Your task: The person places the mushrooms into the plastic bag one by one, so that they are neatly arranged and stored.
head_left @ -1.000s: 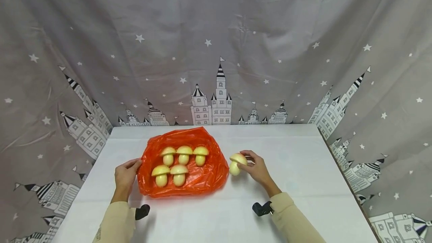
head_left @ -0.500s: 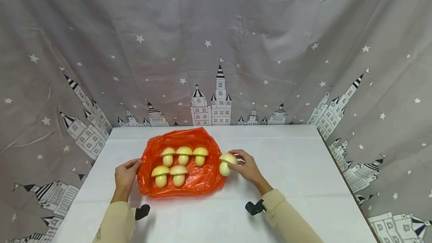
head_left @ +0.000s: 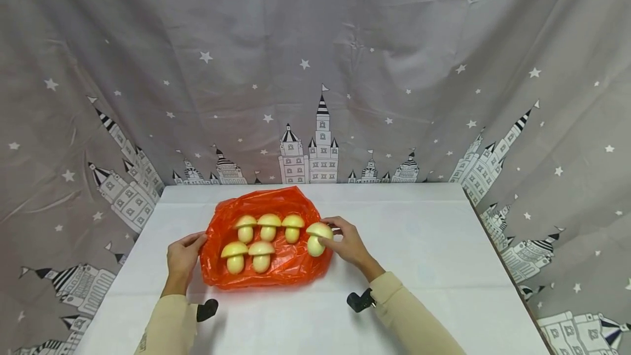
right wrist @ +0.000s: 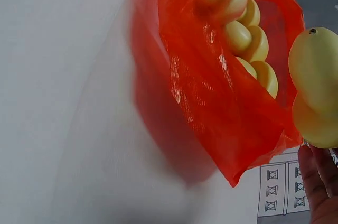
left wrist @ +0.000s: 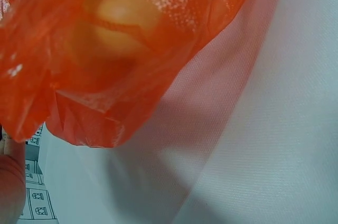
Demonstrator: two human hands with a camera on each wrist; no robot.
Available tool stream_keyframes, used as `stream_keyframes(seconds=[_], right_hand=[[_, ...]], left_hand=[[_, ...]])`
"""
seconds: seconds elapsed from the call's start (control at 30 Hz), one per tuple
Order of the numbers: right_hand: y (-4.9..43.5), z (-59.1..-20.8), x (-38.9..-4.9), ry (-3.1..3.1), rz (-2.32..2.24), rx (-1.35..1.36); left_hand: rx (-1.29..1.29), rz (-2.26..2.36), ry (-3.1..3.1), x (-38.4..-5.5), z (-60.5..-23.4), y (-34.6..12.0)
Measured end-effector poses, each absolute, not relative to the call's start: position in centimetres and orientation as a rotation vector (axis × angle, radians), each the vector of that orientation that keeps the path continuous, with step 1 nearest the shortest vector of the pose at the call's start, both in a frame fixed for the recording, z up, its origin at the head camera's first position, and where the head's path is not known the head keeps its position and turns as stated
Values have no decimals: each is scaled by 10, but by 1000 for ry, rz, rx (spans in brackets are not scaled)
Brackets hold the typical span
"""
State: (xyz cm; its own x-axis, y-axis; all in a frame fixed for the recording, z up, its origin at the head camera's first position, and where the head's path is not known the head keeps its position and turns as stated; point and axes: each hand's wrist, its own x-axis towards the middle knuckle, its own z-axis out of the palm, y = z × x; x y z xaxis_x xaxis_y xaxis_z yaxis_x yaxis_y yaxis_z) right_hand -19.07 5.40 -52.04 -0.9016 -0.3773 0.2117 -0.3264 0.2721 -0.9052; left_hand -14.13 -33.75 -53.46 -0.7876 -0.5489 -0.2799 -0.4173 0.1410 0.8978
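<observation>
A red plastic bag (head_left: 294,267) lies spread with its mouth facing up. Inside, several pale yellow toy mushrooms (head_left: 268,230) sit in two rows. My left hand (head_left: 182,261) pinches the bag's left rim between thumb and fingers. In my right hand (head_left: 351,244) is another toy mushroom (head_left: 315,245), gripped by its cap, over the bag's right edge. The right wrist view shows this held mushroom (right wrist: 317,71) above the bag's rim, with the fingers (right wrist: 314,182) partly cut off by the frame. In the left wrist view the bag (left wrist: 105,102) hides most of the left hand.
A white cloth covers the table (head_left: 419,311). Behind it hangs a grey curtain (head_left: 236,70) printed with stars and castles. A black wrist camera (head_left: 207,310) is worn on the left sleeve, and another camera (head_left: 361,301) on the right.
My right hand has carried the mushroom leftward, from beside the bag to over its right edge. The left hand stays on the left rim, and the mushrooms inside have not moved.
</observation>
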Motion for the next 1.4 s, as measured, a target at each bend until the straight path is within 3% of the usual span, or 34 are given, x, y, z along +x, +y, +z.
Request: stream_keyframes(seconds=[0.27,0.33,0.5,0.57,0.73,0.83,0.97,1.17,1.4], right_hand=[[40,-520,-196,2438,-1708,-754],[36,-519,-196,2423,-1698,-751],[25,-517,-193,2389,-1688,-751],[21,-518,-192,2389,-1673,-758],[12,-521,-190,2408,-1596,-767],[7,-522,-188,2432,-1556,-761],[-1,-524,-186,2457,-1525,-757],[-11,-527,-182,2506,-1437,-755],[-19,-530,-177,2553,-1352,-734]], left_hand=[[941,-1683,-2346,-166,-592,-369],[937,-1675,-2344,-167,-591,-369],[943,-1735,-2326,-150,-540,-345],[961,-1716,-2328,-152,-546,-347],[985,-1624,-2332,-174,-602,-373],[977,-1628,-2324,-175,-607,-373],[999,-1631,-2338,-170,-593,-366],[968,-1708,-2325,-152,-541,-345],[995,-1724,-2335,-148,-524,-337]])
